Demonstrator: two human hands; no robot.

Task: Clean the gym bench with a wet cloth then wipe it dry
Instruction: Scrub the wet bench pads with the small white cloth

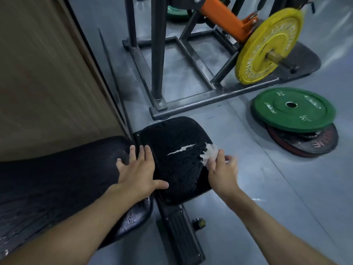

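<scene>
Bench (pixel 177 165) glistens, so wiping seems under way: right hand (pixel 222 169) grips the cloth (pixel 210 153) at its right edge, left hand (pixel 137 169) flat, released; next, sweep across

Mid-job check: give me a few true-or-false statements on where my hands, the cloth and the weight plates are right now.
1. The right hand grips the white crumpled cloth at the right edge of the black cracked seat pad. True.
2. The left hand is lifted clear of the bench. False: it rests flat, fingers straight, across the gap between the seat pad and the black back pad.
3. The seat pad's cover shows a white tear. True.
4. The round green weight plate hangs on the machine. False: it lies flat on the floor atop a black and red plate; the yellow plate is the mounted one.
</scene>
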